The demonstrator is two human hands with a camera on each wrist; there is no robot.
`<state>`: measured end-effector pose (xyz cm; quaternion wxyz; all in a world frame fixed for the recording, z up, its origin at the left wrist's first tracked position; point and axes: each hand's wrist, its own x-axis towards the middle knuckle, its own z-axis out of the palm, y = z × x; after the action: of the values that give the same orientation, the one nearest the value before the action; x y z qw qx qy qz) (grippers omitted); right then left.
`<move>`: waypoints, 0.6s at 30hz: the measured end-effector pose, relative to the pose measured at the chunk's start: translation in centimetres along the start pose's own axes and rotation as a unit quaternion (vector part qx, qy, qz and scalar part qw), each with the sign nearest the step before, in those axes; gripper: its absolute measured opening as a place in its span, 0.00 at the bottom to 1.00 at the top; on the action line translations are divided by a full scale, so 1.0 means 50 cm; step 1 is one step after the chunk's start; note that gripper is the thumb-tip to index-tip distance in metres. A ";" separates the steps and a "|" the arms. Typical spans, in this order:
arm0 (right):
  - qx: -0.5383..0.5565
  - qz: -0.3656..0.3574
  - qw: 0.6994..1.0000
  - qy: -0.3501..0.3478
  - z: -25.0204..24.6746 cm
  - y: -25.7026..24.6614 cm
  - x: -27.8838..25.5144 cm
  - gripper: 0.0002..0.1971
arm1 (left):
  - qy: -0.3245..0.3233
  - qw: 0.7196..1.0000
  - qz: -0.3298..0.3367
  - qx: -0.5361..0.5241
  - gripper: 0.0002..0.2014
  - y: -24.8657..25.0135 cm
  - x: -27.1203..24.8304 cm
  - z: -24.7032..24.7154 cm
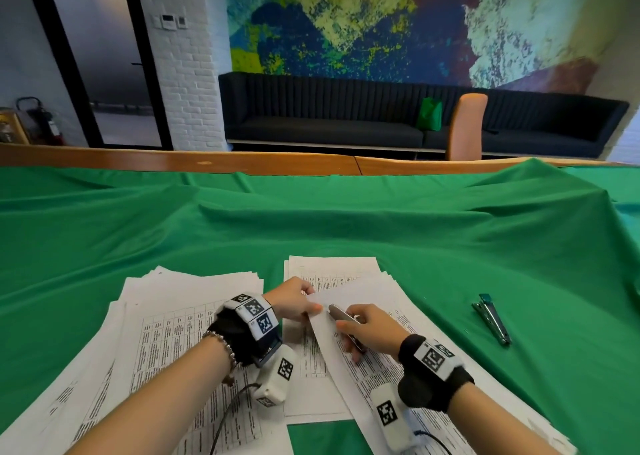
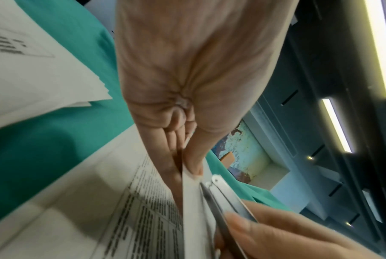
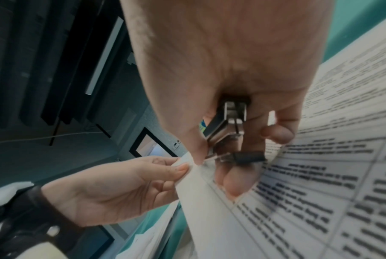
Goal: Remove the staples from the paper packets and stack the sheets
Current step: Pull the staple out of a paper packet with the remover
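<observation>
Loose sheets (image 1: pixel 194 319) stacked near left on the green cloth (image 1: pixel 415 233). Left hand (image 1: pixel 291 298) pinches the top corner of the current packet (image 1: pixel 332 347), thumb and fingers pressed together on the paper, corner lifted off the pile. Right hand (image 1: pixel 367 326) has fingers curled round a metal staple remover (image 1: pixel 341 313), tip at that corner. Second metal tool (image 1: pixel 491 317) lies well apart on the right. Step looks like staple extraction; staple itself not visible. Next probably: get the tip under the staple, pry without tearing, then move sheets left.
</observation>
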<state>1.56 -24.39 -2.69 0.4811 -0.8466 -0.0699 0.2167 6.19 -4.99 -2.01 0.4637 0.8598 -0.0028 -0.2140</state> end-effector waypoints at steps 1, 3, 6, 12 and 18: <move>-0.002 -0.006 1.000 0.007 0.003 -0.004 -0.002 0.07 | 0.011 1.000 0.002 -0.012 0.05 0.001 -0.002 0.004; 0.006 -0.014 1.000 0.025 0.009 -0.008 -0.005 0.07 | 0.024 0.999 0.004 -0.034 0.01 0.004 -0.007 0.013; 0.015 -0.024 0.998 0.055 0.014 -0.014 -0.012 0.04 | 0.038 0.995 0.004 -0.094 0.08 0.007 -0.010 0.024; 0.001 -0.037 0.994 0.101 0.015 -0.013 -0.015 0.05 | 0.062 0.991 0.009 -0.116 0.16 0.017 -0.020 0.044; -0.006 -0.029 0.993 0.118 0.034 -0.022 -0.005 0.11 | 0.154 0.986 0.022 -0.053 0.23 0.023 -0.026 0.082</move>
<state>0.68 -22.56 -2.43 0.4869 -0.8668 -0.0382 0.1010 3.70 -8.64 -2.57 0.5082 0.8563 0.0610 -0.0692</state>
